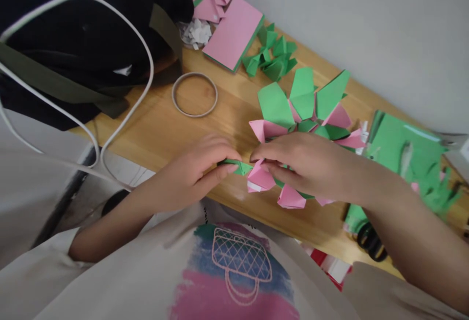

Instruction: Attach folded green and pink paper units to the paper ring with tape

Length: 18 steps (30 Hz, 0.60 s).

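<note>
A folded paper flower [277, 103] with green and pink petals lies on the wooden table in front of me. My left hand [205, 163] pinches a small folded green paper piece [241, 167] at the flower's left edge. Across the flower's near side, my right hand [296, 161] grips a pink petal [261, 177] between thumb and fingers, close to the tip of the green piece. Part of the flower's middle is hidden under the right hand. Another pink petal [292, 197] sticks out below it.
Behind the flower lie folded green pieces [276, 53], a pink paper stack [234, 32] and crumpled white scraps [198, 33]. A tape-like ring [195, 94] sits left of centre. A black bag [84, 41] and white cable [152, 61] occupy the left; green sheets [395, 139] and black-handled scissors [371, 242] the right.
</note>
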Each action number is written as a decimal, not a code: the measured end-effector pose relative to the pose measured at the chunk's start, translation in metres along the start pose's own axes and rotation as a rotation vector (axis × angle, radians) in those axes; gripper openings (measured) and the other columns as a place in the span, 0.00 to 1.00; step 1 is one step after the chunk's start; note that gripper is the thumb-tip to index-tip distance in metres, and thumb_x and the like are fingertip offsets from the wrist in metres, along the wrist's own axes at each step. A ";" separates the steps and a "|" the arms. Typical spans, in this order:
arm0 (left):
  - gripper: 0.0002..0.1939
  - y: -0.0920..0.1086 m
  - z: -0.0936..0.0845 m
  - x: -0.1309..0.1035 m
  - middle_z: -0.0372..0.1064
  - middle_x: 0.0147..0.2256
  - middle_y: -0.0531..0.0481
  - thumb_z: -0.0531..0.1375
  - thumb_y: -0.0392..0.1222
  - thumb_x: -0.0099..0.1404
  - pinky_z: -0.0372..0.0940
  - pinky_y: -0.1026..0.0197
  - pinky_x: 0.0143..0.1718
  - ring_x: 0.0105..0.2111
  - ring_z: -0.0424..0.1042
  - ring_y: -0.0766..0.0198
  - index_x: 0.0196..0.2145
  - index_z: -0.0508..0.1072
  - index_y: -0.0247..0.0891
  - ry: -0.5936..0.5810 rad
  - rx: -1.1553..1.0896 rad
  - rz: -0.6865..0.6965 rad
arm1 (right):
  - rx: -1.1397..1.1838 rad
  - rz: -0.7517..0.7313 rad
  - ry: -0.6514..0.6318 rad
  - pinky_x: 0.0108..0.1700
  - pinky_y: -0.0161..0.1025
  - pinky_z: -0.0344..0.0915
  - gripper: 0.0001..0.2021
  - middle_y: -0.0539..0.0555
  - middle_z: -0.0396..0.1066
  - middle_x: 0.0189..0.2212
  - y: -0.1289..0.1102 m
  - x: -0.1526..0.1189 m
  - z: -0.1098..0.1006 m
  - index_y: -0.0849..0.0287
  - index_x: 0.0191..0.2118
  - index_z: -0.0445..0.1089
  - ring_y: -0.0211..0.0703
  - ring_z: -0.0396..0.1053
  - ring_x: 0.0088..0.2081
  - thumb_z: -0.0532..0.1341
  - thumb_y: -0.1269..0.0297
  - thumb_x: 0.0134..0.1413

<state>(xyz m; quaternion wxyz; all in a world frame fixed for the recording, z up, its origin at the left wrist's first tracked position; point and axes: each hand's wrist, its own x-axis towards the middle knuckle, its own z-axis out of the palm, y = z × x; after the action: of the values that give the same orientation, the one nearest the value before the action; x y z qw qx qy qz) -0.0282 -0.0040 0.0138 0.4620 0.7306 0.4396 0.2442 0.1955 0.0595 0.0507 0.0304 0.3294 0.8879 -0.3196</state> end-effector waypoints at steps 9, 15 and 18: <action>0.06 0.001 0.000 0.000 0.70 0.35 0.51 0.52 0.39 0.70 0.63 0.60 0.41 0.38 0.67 0.61 0.37 0.69 0.42 0.003 0.074 0.005 | -0.006 -0.057 -0.138 0.28 0.36 0.55 0.09 0.47 0.67 0.22 0.000 0.001 -0.004 0.55 0.36 0.73 0.40 0.65 0.27 0.57 0.74 0.56; 0.06 0.004 0.000 0.001 0.70 0.34 0.51 0.52 0.36 0.69 0.62 0.60 0.41 0.37 0.67 0.61 0.36 0.69 0.41 -0.003 0.156 0.045 | -0.033 -0.049 -0.164 0.28 0.36 0.54 0.10 0.47 0.67 0.23 -0.001 0.001 -0.003 0.56 0.37 0.73 0.40 0.65 0.28 0.57 0.75 0.56; 0.06 0.005 0.001 0.002 0.70 0.34 0.51 0.52 0.35 0.69 0.62 0.59 0.41 0.38 0.67 0.61 0.37 0.68 0.41 -0.001 0.194 0.080 | -0.043 -0.032 -0.193 0.28 0.36 0.53 0.09 0.48 0.66 0.23 -0.004 0.001 -0.005 0.57 0.36 0.72 0.40 0.65 0.28 0.56 0.75 0.56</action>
<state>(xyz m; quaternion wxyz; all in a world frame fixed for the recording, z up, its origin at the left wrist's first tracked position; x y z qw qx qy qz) -0.0245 -0.0041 0.0171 0.3790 0.7890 0.4313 0.2185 0.1935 0.0608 0.0564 0.1179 0.2822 0.8927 -0.3310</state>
